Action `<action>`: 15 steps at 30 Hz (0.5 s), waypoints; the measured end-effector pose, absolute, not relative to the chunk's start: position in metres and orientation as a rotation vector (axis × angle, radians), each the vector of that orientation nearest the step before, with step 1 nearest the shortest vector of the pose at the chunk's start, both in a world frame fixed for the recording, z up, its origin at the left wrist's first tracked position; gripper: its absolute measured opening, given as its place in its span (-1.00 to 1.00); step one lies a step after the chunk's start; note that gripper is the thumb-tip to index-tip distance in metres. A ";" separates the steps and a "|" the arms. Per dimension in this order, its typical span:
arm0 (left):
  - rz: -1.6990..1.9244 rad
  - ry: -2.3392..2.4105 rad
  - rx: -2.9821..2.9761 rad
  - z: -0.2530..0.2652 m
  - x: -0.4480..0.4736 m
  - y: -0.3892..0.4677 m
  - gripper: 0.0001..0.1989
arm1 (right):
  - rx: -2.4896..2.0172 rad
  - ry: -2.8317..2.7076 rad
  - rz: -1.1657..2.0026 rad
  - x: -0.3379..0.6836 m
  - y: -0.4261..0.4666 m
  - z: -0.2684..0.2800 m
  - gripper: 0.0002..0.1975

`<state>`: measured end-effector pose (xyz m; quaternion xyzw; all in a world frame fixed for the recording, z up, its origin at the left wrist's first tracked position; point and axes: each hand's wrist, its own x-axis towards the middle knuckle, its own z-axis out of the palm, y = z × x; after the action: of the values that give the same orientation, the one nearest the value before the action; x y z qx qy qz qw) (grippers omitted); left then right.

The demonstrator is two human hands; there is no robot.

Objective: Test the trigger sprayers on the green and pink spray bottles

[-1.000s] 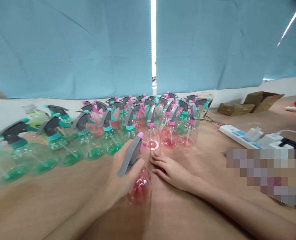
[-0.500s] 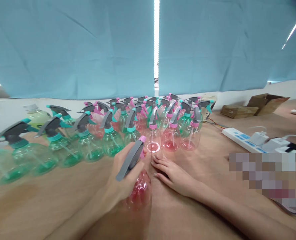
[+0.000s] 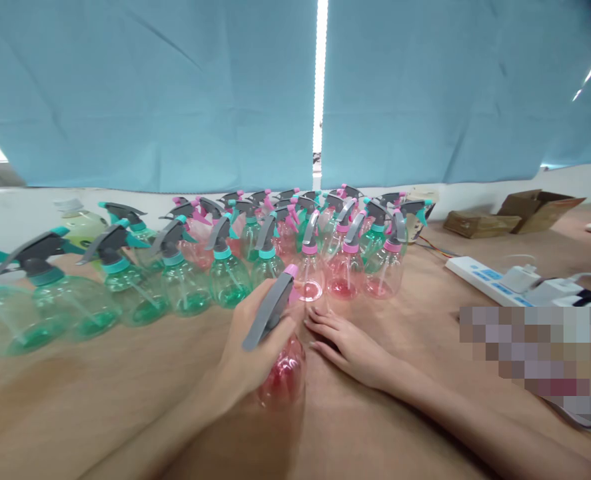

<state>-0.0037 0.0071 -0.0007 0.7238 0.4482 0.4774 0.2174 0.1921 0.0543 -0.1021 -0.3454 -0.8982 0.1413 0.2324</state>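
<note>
My left hand [image 3: 255,333] is closed around the neck of a pink spray bottle [image 3: 286,377] with a grey trigger head and pink nozzle; its collar is hidden by the fingers. Just right of it, my right hand [image 3: 352,347] lies flat on the brown table [image 3: 370,433], fingers stretched and holding nothing. Beyond the hands stands a row of pink spray bottles, the nearest a clear pink one [image 3: 310,270]. Green spray bottles [image 3: 230,280] with turquoise collars run off to the left.
More spray bottles crowd behind the front row. At right lies a white power strip [image 3: 485,280] with plugs and cables. Farther back are a brown box [image 3: 482,225] and an open carton [image 3: 540,210]. Blue sheeting [image 3: 175,100] hangs behind the table.
The view has shifted slightly, so the scene sits a little differently in the picture. Both hands keep about the same pose, the left still gripping the pink spray bottle.
</note>
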 end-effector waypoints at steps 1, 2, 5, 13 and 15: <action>1.319 1.231 1.998 -0.001 -0.003 0.007 -0.93 | -0.951 -2.469 0.383 0.192 0.054 -0.102 -0.55; 1.313 1.222 1.990 -0.001 -0.003 0.007 -0.96 | -0.952 -2.468 0.380 0.192 0.054 -0.102 -0.54; 1.313 1.223 1.975 -0.001 -0.004 0.006 -0.96 | -0.949 -2.469 0.372 0.193 0.054 -0.103 -0.54; 1.319 1.236 1.946 -0.004 -0.004 0.006 -0.88 | -0.905 -2.437 0.349 0.194 0.056 -0.107 -0.57; 1.323 1.247 1.949 -0.003 -0.003 0.007 -0.88 | -0.897 -2.437 0.344 0.194 0.056 -0.107 -0.57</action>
<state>-0.0031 0.0067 -0.0028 0.7105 0.4546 0.4824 0.2361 0.1939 0.0559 -0.1068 -0.3307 -0.8989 0.1270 0.2579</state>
